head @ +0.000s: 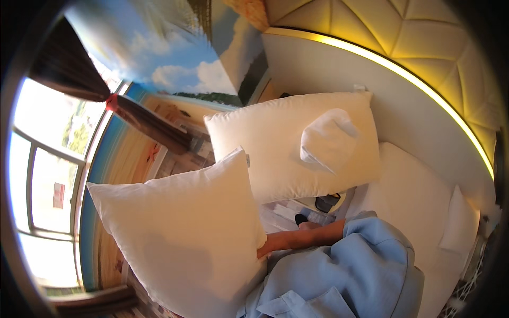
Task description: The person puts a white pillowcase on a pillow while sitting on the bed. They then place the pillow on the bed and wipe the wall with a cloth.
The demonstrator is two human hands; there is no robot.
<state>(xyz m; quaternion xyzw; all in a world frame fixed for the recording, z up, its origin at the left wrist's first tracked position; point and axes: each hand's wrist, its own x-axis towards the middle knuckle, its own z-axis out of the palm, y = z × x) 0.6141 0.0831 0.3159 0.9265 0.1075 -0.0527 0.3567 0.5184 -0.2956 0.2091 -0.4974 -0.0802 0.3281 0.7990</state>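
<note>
A plump white pillow [187, 230] stands tilted in front of me, large and close on the left. My right hand [263, 252] grips its near side edge; the pillow hides most of the fingers. The bare forearm runs in from a light blue sleeve [370, 234]. My left hand is out of view. Just beyond is a second white pillow [274, 159], with a crumpled white cloth [328, 137] lying on its face. The near pillow overlaps the lower left part of this one.
On the right lies a bed with a white sheet [413, 190], against a padded headboard [425, 35] edged by a lit strip [381, 59]. A tied dark curtain [147, 123] hangs by a window [51, 171] at left. A dark object [327, 202] shows below the far pillow.
</note>
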